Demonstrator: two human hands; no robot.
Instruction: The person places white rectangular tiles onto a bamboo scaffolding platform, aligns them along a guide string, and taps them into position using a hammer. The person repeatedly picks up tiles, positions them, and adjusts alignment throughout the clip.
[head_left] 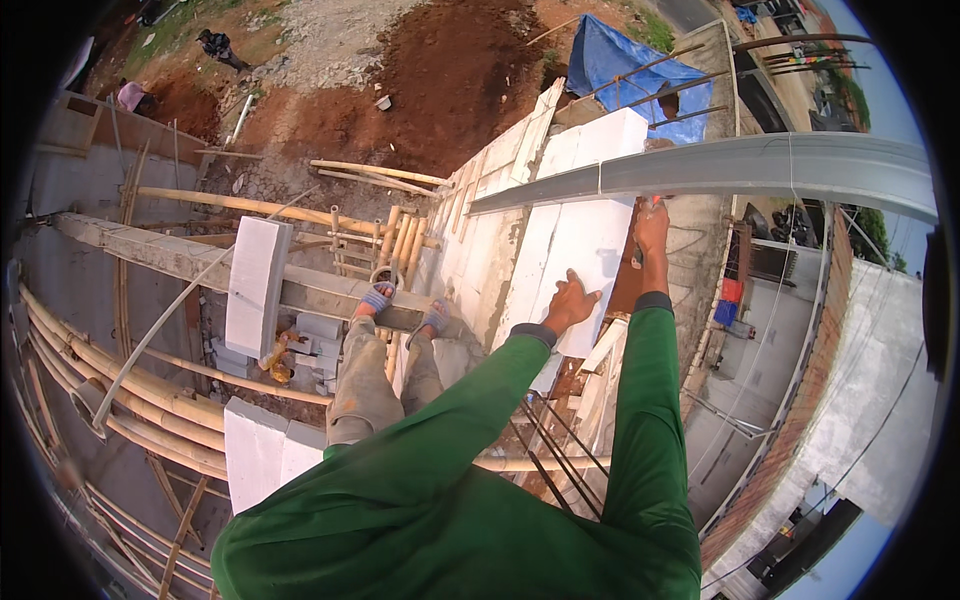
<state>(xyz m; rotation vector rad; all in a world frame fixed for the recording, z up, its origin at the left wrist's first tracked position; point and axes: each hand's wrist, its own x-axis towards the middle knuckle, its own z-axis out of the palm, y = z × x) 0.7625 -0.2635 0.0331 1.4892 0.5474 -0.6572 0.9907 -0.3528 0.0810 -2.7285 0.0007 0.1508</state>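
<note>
My left hand point(572, 302) rests on the face of a row of white lightweight blocks point(566, 240), fingers apart. Beyond it and to the right, my right hand point(652, 225) is closed on a tool with an orange-red part, mostly hidden by my fingers, at the blocks' right edge. A long grey metal beam point(730, 175) crosses just above that hand. My sandalled feet stand on a narrow concrete beam point(310, 292) at the left of the blocks. A separate white block point(255, 280) stands on that beam.
Bamboo poles point(150, 385) and scaffolding fill the left over a drop. Dark steel rods point(555, 445) jut below my arms. Another person in yellow point(272, 360) is lower down among grey blocks. A blue tarp point(625, 65) hangs beyond the wall, and two more people are on the distant soil.
</note>
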